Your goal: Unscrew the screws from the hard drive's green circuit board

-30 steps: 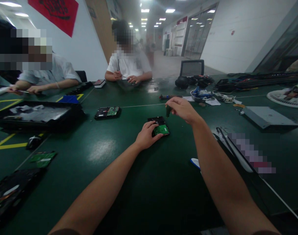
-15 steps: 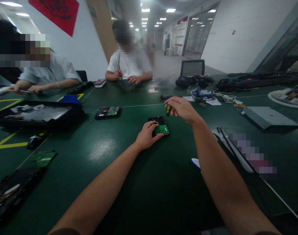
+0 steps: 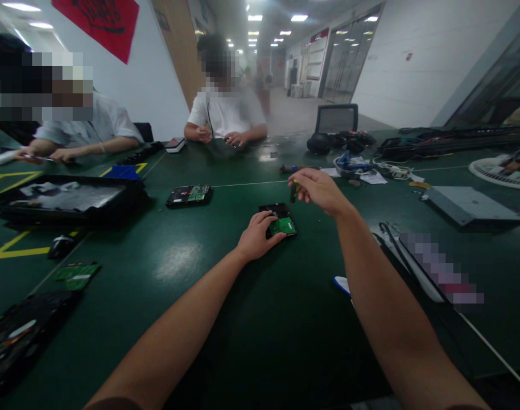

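A hard drive (image 3: 284,225) lies on the dark green table with its green circuit board facing up. My left hand (image 3: 259,234) grips it from the left, fingers across the top and thumb along the near edge. Above the drive's far right corner, my right hand (image 3: 316,189) pinches the yellow and black handle of a screwdriver (image 3: 293,192) held upright. Its shaft is too thin to make out, so I cannot tell whether the tip touches the drive.
Another hard drive (image 3: 189,196) lies to the left, beyond it a black tray (image 3: 67,199). An opened drive (image 3: 27,333) and a loose circuit board (image 3: 77,274) are at near left. A grey metal case (image 3: 473,204) sits right. Two co-workers sit across the table.
The screwdriver handle has turned slightly in my right hand. My left hand stays on the hard drive. The co-worker opposite has lowered one hand a little.
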{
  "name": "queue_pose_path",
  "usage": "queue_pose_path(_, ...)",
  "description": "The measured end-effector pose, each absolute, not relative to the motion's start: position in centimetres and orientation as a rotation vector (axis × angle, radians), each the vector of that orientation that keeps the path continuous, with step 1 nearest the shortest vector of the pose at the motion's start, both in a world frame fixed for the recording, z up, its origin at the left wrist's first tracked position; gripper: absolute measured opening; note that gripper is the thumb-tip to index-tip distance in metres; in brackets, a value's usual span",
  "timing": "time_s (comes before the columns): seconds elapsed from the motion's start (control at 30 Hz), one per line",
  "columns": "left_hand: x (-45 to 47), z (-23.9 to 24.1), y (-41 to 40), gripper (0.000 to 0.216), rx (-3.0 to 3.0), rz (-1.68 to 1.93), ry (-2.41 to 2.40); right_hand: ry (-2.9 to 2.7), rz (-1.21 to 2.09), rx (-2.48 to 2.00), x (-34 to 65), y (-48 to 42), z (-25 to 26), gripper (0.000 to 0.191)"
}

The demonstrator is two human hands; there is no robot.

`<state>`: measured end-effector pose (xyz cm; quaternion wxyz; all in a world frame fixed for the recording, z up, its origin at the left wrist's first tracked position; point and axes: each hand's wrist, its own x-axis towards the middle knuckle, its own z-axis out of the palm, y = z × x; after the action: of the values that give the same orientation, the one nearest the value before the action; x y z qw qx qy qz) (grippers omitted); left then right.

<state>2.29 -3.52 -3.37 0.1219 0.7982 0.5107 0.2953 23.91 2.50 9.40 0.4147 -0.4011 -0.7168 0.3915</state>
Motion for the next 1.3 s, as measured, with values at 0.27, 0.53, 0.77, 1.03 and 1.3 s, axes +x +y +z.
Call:
queue_pose_path(0.27,2.27,-3.36,-3.6,0.058,2.32,0.866,1.493,-1.794,0.834,-1.096,23.99,2.24,9.69,0.02)
queue_pose_path(0.53,2.34,-3.3,-3.62,0.058,2.323,0.867,1.493,-1.8,0.983,-1.002,24.11,2.72,9.22,0.021)
queue_pose_path(0.77,2.28,-3.31,-3.64,0.058,2.318,0.861,1.488,-1.796,0.825,-1.073,24.03,2.26,9.71,0.02)
queue_pose_path(1.03,2.37,-3.08,-3.71,0.058,2.32,0.866,1.491,-1.804,0.96,-1.022,24.12,2.74,9.18,0.024)
queue_pose_path(1.3,2.26,-3.19,-3.63,0.059,2.317,0.857,1.489,-1.806,0.837,-1.084,24.13,2.38,9.57,0.02)
